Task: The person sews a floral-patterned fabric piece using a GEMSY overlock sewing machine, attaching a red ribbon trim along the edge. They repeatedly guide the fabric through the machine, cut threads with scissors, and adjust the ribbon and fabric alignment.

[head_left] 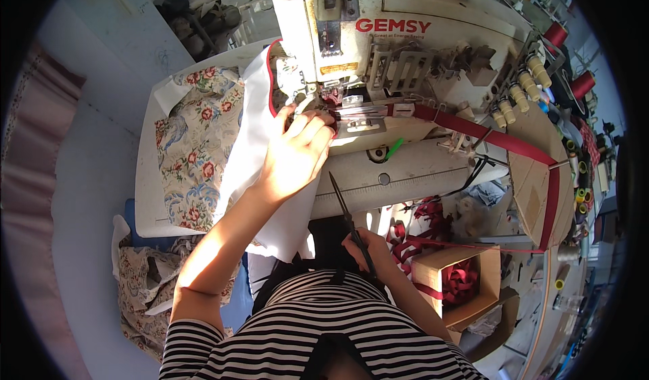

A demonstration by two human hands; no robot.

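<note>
A floral fabric piece with a white backing lies on the sewing machine bed, left of the needle area. Red binding runs along one curved edge of it. My left hand is curled over the fabric beside the presser foot; its fingertips are partly hidden. Lower down, my right hand grips a pair of dark scissors, blades pointing up toward the machine bed. From the right, a dark red tape feeds through a metal guide to the needle area.
More floral fabric hangs in a heap at the lower left. A cardboard box of red tape stands at the lower right. Thread cones line the machine's right end, near a cardboard sheet. A pink curtain hangs far left.
</note>
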